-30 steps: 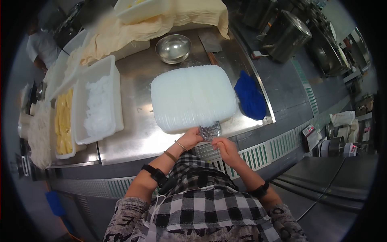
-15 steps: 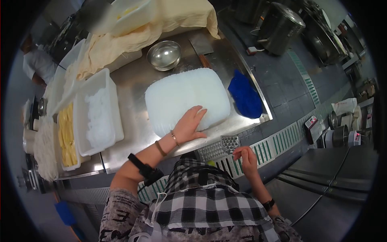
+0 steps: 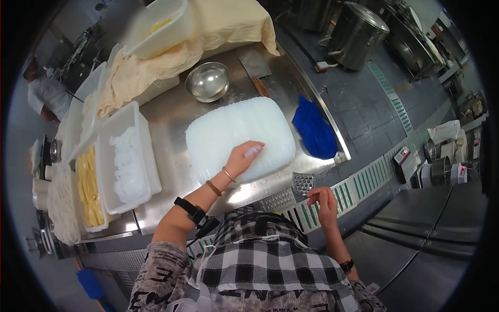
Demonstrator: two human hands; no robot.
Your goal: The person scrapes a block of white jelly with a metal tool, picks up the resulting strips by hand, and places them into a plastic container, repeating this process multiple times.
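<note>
A large block of white jelly (image 3: 234, 127) with rounded corners and ridged sides lies on the steel table in front of me. My left hand (image 3: 243, 160) is closed over its near part, with a small pale piece of jelly (image 3: 253, 151) between the fingers. Off the table's near edge, my right hand (image 3: 323, 202) is curled closed, with a perforated metal grater (image 3: 303, 183) at its fingertips. The hand's grip on the grater is partly hidden. To the right of the block lies a crumpled blue plastic bag (image 3: 314, 129).
Behind the block stand a steel bowl (image 3: 208, 83) and a cleaver (image 3: 254, 63). White tubs, one with white jelly pieces (image 3: 129, 166) and one with yellow strips (image 3: 89, 190), line the left. Beige cloth (image 3: 228, 26) covers the back. A person (image 3: 48, 96) stands far left.
My left hand has gone from spread flat on the block to closed around a small pale piece. My right hand and the grater have shifted slightly right. The view has tilted a little.
</note>
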